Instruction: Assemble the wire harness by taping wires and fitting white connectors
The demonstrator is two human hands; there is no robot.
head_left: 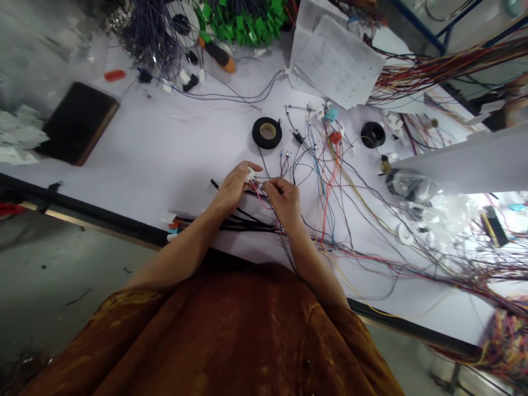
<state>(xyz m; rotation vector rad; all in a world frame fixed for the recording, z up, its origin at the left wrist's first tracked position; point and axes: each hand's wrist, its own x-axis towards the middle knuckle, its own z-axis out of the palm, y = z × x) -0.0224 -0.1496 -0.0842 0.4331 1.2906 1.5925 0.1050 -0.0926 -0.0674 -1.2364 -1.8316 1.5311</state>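
My left hand (235,187) pinches a small white plastic wire connector (249,175) between thumb and fingers. My right hand (284,201) sits just to its right, with fingertips closed on thin wires running to the connector. A few red and dark wires trail from the connector. Under both forearms lies a bundle of black cables (247,221) with white and red ends at its left. A loose spread of multicoloured wires (325,187) fans out to the right across the white table (165,137).
On the table are a black tape roll (267,132), a second black roll (373,135), printed papers (338,60), a dark tablet-like case (78,124) and an orange-handled screwdriver (220,56). Green connectors (243,25) lie at the far edge. Thick wire bundles (433,77) enter from the right.
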